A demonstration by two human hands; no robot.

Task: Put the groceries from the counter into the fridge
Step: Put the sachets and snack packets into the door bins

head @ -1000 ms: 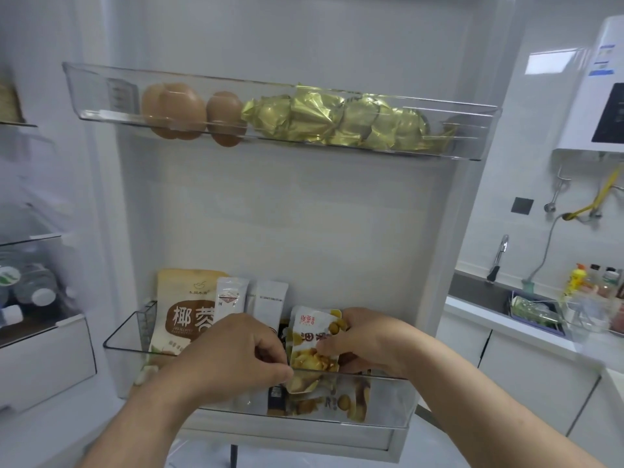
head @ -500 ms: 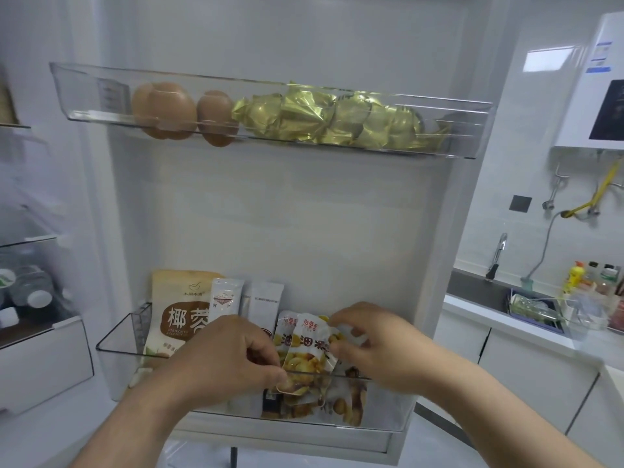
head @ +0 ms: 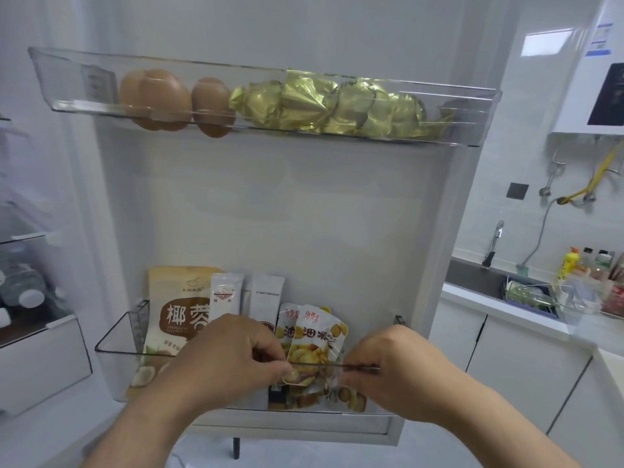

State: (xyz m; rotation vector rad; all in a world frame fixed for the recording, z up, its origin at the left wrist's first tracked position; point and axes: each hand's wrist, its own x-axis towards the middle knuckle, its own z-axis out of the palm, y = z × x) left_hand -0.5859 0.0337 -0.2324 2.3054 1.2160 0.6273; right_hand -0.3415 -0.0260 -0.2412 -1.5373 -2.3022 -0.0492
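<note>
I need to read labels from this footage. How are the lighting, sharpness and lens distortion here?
Head view: light is soft and even, without hard shadows; the upper door shelf bows from wide-angle distortion; large print on the snack packets and the brown bag is legible, small print is not; the bottles at far left look hazy.

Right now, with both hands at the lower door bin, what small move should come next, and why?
Probably ease the front packet down into the lower door bin and release: the left hand and right hand both pinch it, and it sits tilted, mostly above the rim.
</note>
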